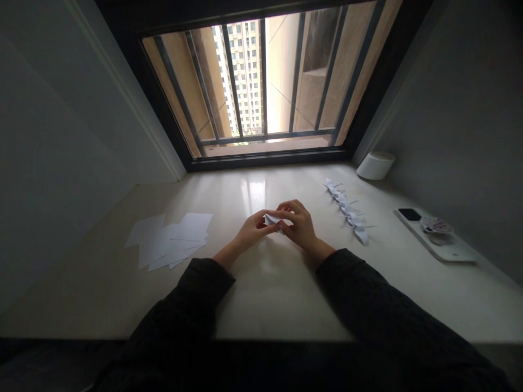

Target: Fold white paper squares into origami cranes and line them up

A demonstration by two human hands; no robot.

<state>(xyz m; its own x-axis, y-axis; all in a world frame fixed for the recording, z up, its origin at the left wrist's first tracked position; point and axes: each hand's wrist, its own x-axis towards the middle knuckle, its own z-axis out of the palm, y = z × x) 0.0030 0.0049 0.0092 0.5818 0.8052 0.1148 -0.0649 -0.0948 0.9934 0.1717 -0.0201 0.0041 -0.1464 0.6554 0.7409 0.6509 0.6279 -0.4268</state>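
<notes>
Between my two hands is a small piece of folded white paper (271,219), held just above the pale sill. My left hand (254,228) pinches its left side with thumb and fingers. On the other side, my right hand (300,224) grips the paper, its fingers curled over the top and the thumb below. The fingers hide much of the paper, so its full shape cannot be made out. To the right of my right hand stands a row of several folded white paper cranes (347,209). Loose white paper sheets (175,239) lie overlapping to the left.
A white phone (457,251) with a round grip (437,226) on its back lies at the right. Behind it, a white cylindrical object (376,165) leans near the wall. A barred window (265,158) borders the back of the sill (278,305), with walls on both sides.
</notes>
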